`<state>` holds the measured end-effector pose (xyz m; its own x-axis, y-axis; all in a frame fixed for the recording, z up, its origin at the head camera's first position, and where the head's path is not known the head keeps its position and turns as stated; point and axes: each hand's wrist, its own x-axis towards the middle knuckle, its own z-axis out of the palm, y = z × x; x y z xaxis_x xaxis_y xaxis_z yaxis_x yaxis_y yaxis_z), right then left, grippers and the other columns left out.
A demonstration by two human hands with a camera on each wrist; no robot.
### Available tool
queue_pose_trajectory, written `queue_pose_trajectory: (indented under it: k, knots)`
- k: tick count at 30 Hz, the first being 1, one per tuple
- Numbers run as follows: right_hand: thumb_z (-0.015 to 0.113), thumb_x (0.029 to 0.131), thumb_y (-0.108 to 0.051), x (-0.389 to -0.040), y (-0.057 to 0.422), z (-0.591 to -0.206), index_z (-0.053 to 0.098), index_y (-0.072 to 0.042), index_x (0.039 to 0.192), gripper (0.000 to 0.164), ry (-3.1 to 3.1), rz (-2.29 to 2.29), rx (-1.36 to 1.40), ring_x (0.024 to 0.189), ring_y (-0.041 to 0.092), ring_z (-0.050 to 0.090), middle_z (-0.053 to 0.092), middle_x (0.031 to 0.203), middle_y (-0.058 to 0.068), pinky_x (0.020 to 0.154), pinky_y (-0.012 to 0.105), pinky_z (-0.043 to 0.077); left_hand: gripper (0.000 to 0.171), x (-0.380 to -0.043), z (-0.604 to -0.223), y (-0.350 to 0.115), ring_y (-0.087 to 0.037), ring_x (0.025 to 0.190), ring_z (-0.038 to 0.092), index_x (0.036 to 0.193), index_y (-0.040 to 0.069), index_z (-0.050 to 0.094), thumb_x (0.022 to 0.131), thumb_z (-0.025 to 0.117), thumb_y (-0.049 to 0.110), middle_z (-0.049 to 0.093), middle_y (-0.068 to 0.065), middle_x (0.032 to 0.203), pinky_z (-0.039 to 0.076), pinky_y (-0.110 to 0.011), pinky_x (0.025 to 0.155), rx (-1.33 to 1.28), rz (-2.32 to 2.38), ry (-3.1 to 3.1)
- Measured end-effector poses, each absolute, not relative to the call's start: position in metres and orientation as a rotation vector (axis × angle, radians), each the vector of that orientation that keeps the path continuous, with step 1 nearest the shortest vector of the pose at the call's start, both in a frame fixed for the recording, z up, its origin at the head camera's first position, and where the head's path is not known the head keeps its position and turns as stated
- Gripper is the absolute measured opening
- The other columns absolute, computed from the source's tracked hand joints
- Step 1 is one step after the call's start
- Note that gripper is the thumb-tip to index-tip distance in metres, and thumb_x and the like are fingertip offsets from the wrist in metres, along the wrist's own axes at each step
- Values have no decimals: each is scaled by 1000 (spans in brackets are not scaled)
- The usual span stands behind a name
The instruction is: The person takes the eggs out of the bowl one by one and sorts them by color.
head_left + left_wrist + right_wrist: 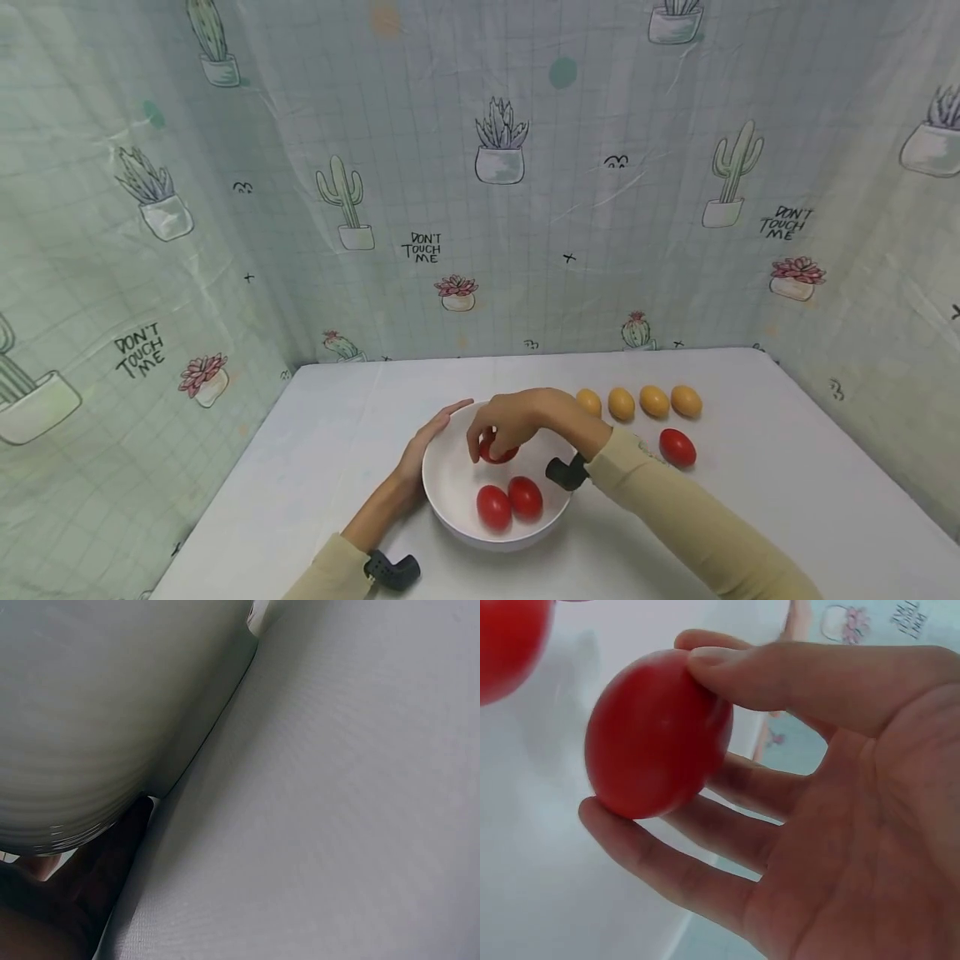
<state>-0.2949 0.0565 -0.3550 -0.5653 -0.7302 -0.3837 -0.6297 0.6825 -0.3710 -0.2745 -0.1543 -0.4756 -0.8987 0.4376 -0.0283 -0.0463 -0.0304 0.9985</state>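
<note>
A white bowl (459,475) stands on the table, with two red eggs (494,507) (525,497) lying side by side in its near part. Inside its far part, my right hand (516,417) pinches another red egg (504,456) between thumb and fingers. The right wrist view shows the thumb on top of the held egg (656,739) and fingertips beneath it. My left hand (422,450) rests along the bowl's left side, fingers stretched toward the far rim. From the left wrist, the bowl's ribbed outer wall (97,712) hides much of that hand (75,907).
Several yellow eggs (621,403) form a row at the back right of the table (750,517). One more red egg (677,447) lies in front of them, right of the bowl. A cloth printed with cacti (500,150) hangs behind the table and at both sides.
</note>
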Motion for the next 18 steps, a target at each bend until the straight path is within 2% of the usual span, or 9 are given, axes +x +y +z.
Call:
queue_pose_trajectory:
  k: [8,14,18]
  knots:
    - [65,98,-11,-292,83,-337,77,-21,114,22,2361,-452,-1071,92,13,63,68,103,-11,74,26,60,57,-275,-476,-153,-14,130,62,161,25,35,111,18,49,47,-7,160,56,-26,100,410,2002,1909]
    - [75,89,-5,-285,111,-322,73,-24,122,38,2441,-478,-1121,104,14,60,67,114,-9,82,26,60,58,-274,-475,-152,-15,130,60,161,25,34,111,18,50,47,-10,160,55,-26,101,425,1993,1922]
    - [75,86,1,-282,133,-313,70,-24,126,48,2479,-510,-1132,109,16,58,66,121,-5,85,28,60,59,-274,-475,-152,-16,131,61,161,26,34,111,16,51,47,-10,159,56,-28,101,425,1998,1934]
